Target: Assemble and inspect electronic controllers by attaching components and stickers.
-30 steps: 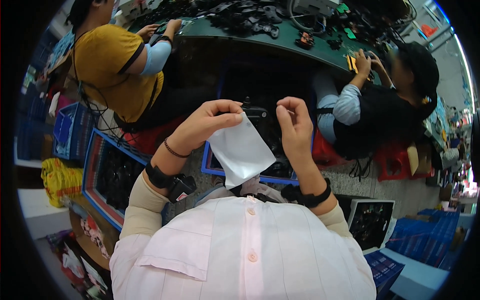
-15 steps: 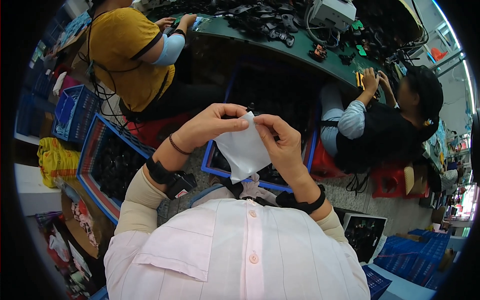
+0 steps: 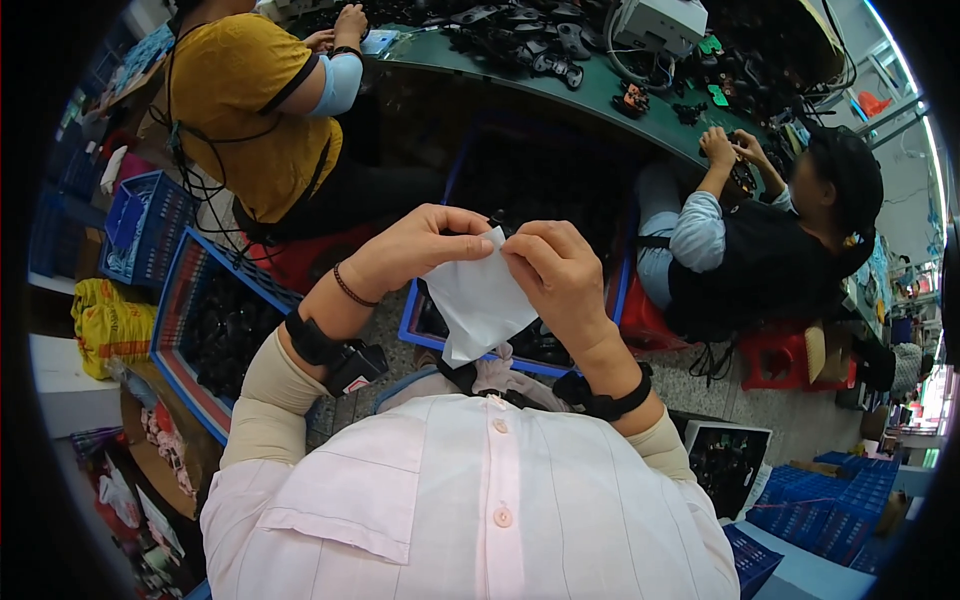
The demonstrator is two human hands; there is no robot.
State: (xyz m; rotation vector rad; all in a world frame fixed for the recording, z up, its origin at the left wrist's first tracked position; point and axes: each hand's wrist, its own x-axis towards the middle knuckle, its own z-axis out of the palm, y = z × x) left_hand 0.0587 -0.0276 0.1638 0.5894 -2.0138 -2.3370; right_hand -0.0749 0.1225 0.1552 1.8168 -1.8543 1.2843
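Along the top of the view, we see a long green tabletop (image 3: 590, 98) bearing a heap of dark game controllers (image 3: 558, 70). Two co-workers sit at it: to our left a person in a mustard shirt (image 3: 250, 110), to our right a person in a black top and cap (image 3: 745, 260). In front of us stands a blue crate (image 3: 415, 335) with dark contents too dim to make out; a red-and-blue crate (image 3: 195, 395) on our left holds black pieces. A pale boxy machine (image 3: 660, 25) stands on the tabletop, and a yellow bag (image 3: 110, 325) lies beyond the left crate. Over the blue crate, we hold our left hand (image 3: 425, 245) with thumb and fingers pinching a white sheet by its top corner, while our right hand (image 3: 560, 272) nips it beside that corner. The white sheet (image 3: 480, 305) hangs slack between them. Smallest, a dark bracelet (image 3: 352, 287) rings our left wrist.
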